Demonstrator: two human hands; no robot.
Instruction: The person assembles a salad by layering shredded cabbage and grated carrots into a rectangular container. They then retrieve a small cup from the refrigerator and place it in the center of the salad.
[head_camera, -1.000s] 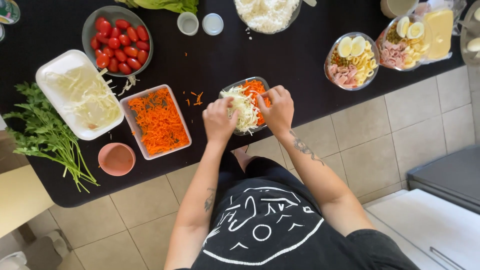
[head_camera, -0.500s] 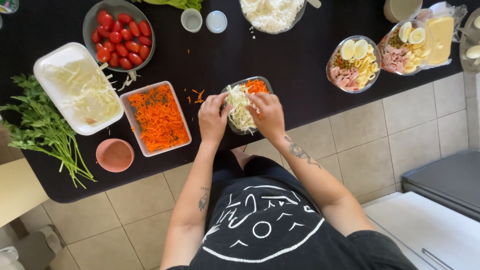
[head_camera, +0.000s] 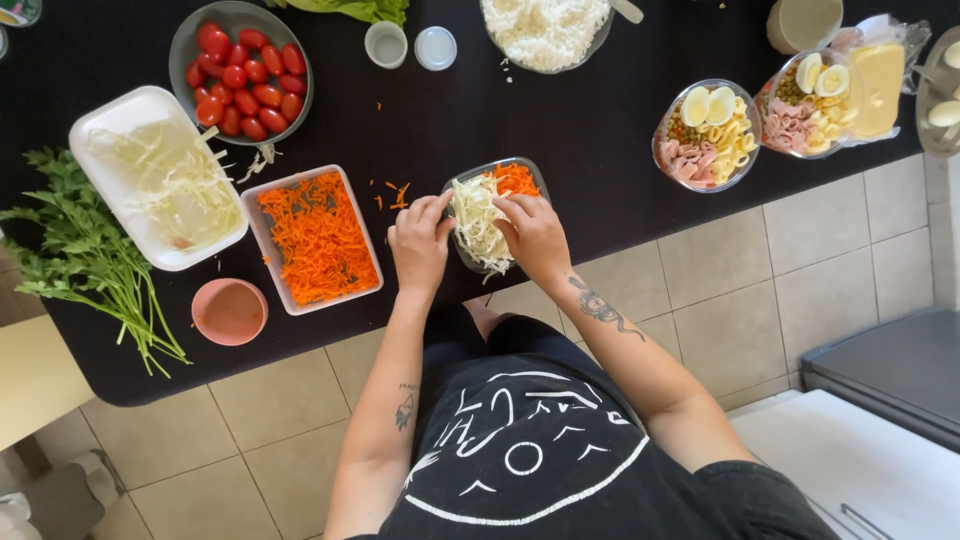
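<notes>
Both hands are right at the near edge of the counter (head_camera: 600, 180), working the small clear container (head_camera: 497, 212) that sits there, roughly mid-length. Compared with a second ago they've slid a bit to the left along that edge and the container went with them, so the portioning is still in full swing. The left hand (head_camera: 420, 245) is curled against the container's left side, fingers bent into the shredded cabbage (head_camera: 478, 225). The right hand (head_camera: 537, 236) covers the near right part, fingers pressing the same pale pile; I can't tell whether either grip really pinches strands or just pushes them. A bit of grated carrot (head_camera: 515, 178) shows at the container's far end.

The container hangs close to the near edge and cabbage strands droop over its near rim, so not much spare room there.

To the left along the near side: a white tray of grated carrot (head_camera: 318, 238), a small pink bowl (head_camera: 229, 311), and parsley (head_camera: 85, 250) at the left end. Farther back sit a white tray of cabbage (head_camera: 160, 190) and a grey bowl of cherry tomatoes (head_camera: 240, 70). To the right, two filled clear bowls (head_camera: 708, 135) with egg, ham and pasta. Bare black counter lies between the container and those bowls.
</notes>
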